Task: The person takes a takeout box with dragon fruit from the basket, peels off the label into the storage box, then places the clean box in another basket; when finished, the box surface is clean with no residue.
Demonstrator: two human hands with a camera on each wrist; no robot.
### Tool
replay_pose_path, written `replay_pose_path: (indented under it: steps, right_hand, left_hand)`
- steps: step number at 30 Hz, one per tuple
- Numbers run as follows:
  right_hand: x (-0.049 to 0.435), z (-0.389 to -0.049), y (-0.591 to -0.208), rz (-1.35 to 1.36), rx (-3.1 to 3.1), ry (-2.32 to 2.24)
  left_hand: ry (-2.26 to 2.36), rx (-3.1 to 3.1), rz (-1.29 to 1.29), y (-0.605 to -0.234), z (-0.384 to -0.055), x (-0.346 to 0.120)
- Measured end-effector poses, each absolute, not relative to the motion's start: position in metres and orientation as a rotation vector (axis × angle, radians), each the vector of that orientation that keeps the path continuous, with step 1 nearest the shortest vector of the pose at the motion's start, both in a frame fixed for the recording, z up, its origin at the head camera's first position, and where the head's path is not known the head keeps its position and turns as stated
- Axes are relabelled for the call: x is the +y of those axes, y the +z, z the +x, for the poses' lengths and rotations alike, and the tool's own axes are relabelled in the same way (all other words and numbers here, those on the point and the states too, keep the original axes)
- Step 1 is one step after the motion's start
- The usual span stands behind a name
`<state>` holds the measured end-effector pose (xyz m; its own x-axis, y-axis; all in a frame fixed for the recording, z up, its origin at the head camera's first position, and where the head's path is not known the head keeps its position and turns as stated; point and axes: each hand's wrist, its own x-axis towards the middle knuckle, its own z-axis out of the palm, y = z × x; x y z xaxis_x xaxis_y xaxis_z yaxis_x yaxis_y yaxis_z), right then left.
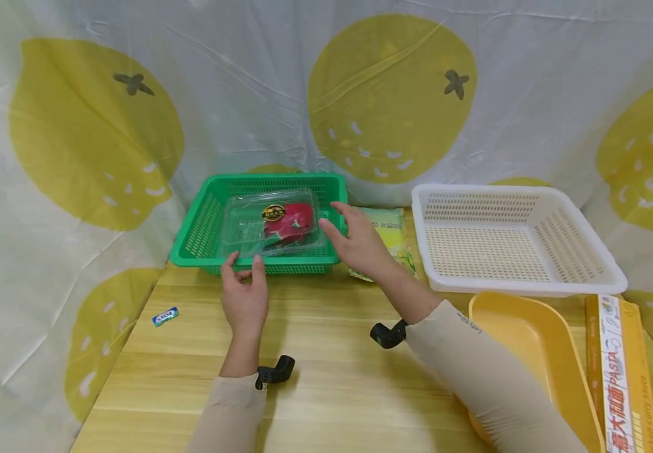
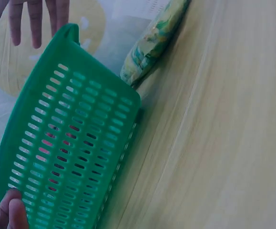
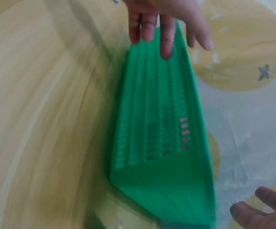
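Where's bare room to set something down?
Widest: tabletop between the left hand and the yellow tray, in front of the green basket. Smaller: around the small blue packet at left. The white basket is bare inside. Crowded: right side, where yellow tray, pasta box and white basket bunch together.

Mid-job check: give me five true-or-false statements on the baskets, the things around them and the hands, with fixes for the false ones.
1. The clear box is in the green basket. True.
2. The bag lies inside the white basket. False: it lies between the two baskets, outside both.
3. The pasta box lies to the right of the yellow tray. True.
4. The left hand holds the small pack. False: the small pack lies on the table, apart from that hand.
5. The right hand is nearer the green basket than the white one. True.
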<state>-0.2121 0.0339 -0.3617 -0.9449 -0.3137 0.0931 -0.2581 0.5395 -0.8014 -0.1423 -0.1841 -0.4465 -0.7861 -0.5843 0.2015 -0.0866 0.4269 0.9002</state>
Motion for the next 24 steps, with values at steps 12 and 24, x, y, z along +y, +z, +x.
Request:
replay_pose_path:
  steps: [12,24]
  right_hand:
    - [-0.026,-0.238,-0.391,-0.398,2.7,-1.543]
    - [-0.045,-0.27,-0.4,-0.173,2.494,-1.719]
  left_hand:
    - [-1.431,-2.027,0.563,-0.465,-0.163,-0.19]
    - [-1.422,-2.017,0.541,-0.47,-0.167,-0.186]
